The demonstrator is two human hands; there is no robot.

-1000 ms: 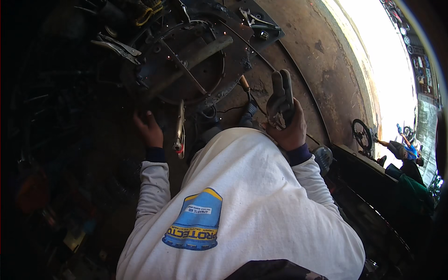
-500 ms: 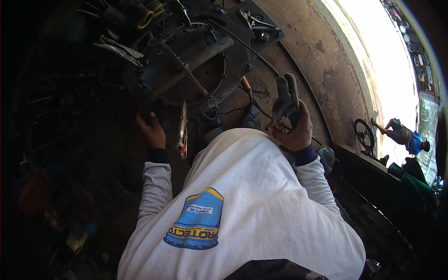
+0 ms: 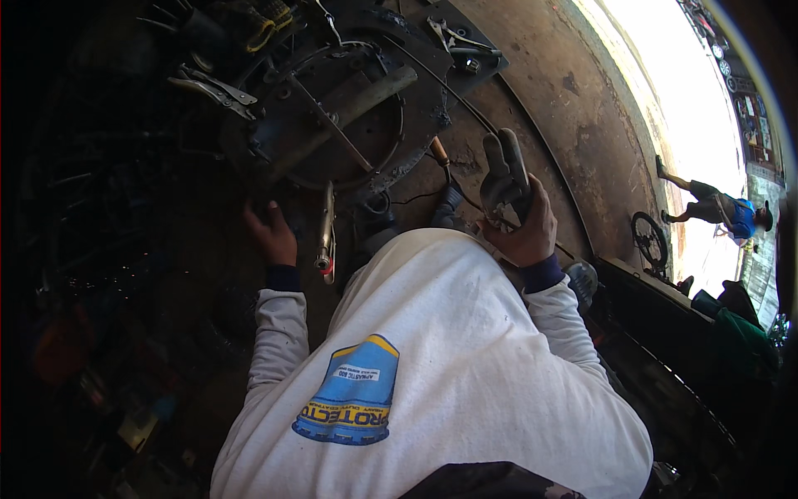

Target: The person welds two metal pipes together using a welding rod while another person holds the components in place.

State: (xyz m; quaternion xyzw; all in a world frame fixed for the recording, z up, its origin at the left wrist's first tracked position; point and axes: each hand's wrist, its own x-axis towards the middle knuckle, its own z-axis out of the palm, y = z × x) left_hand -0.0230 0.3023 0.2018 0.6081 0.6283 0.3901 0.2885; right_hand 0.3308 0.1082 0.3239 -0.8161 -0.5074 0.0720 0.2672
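My right hand (image 3: pixel 532 229) is closed around the lower part of a dark grey two-pronged clamp-like tool (image 3: pixel 504 175), held upright right of the work table; its exact kind is unclear. My left hand (image 3: pixel 273 235) is low beside the table's near left edge, thumb and forefinger apart, with nothing visible between them. On the table lies a round metal frame (image 3: pixel 402 125) with a bar across it, and a pipe (image 3: pixel 374 93) lies over it. Locking pliers (image 3: pixel 326 237) grip its near edge and hang between my hands.
More locking pliers (image 3: pixel 214 90) lie at the table's left, others (image 3: pixel 453 35) at the far right. Yellow-and-dark gloves (image 3: pixel 268 29) are at the back. An orange handle (image 3: pixel 439 150) with a cable lies near the table. Outside right, a person (image 3: pixel 723 209) walks near a bicycle (image 3: pixel 648 239).
The grey tool in my right hand has turned slightly and leans a little more to the left. My left hand stays put. The person outside has moved farther along, away from the bicycle.
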